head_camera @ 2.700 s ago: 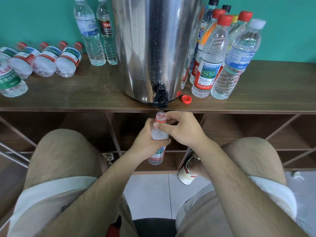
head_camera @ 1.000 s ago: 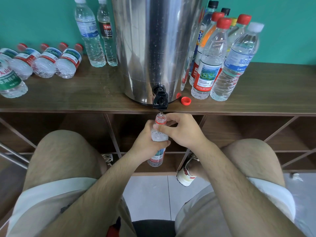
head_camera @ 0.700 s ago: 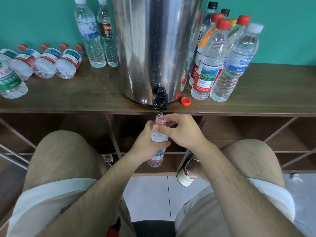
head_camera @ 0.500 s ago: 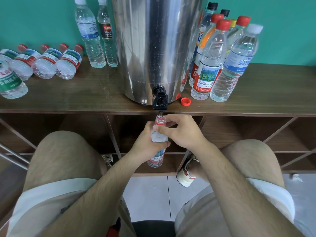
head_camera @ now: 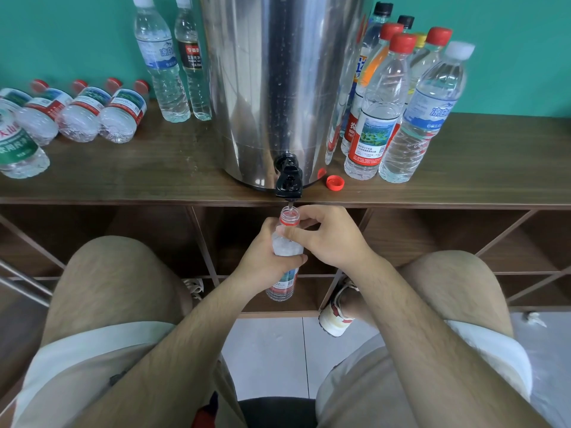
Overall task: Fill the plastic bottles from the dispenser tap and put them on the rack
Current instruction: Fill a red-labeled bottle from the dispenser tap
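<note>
A small clear plastic bottle with a red neck ring and no cap stands upright directly under the black tap of the steel dispenser. A thin stream of water runs from the tap into its mouth. My left hand grips the bottle's body from the left. My right hand pinches the neck from the right with thumb and fingers. A loose red cap lies on the wooden rack top just right of the tap.
Several capped bottles stand upright right of the dispenser, two stand behind it on the left, and several lie on their sides at far left. Open wooden compartments run below the top. My knees flank the bottle.
Both hands and the bottle stay in the same place under the tap while water keeps running in.
</note>
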Motion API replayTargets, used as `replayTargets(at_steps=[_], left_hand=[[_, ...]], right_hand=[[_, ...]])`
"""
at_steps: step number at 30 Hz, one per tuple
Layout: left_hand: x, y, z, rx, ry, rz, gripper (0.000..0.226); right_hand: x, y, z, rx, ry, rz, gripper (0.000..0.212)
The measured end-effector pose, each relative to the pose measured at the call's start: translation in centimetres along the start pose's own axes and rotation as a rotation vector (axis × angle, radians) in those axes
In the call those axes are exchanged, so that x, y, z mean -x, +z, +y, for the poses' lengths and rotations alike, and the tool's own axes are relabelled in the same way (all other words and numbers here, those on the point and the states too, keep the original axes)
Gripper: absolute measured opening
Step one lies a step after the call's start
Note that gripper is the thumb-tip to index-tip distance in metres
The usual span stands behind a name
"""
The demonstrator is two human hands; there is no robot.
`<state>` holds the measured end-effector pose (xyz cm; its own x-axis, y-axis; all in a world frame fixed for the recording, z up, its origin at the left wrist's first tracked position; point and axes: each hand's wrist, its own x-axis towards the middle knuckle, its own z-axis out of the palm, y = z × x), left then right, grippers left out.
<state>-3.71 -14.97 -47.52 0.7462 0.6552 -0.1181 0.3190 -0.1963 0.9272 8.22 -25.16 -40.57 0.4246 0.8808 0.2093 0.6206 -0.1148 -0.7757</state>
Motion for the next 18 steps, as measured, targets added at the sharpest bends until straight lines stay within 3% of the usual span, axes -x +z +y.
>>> replayTargets(at_steps=[18], left_hand=[[0.49, -0.24, 0.79, 0.036, -0.009, -0.003, 0.080]], right_hand=[[-0.05, -0.02, 0.06, 0.022, -0.009, -0.004, 0.028]])
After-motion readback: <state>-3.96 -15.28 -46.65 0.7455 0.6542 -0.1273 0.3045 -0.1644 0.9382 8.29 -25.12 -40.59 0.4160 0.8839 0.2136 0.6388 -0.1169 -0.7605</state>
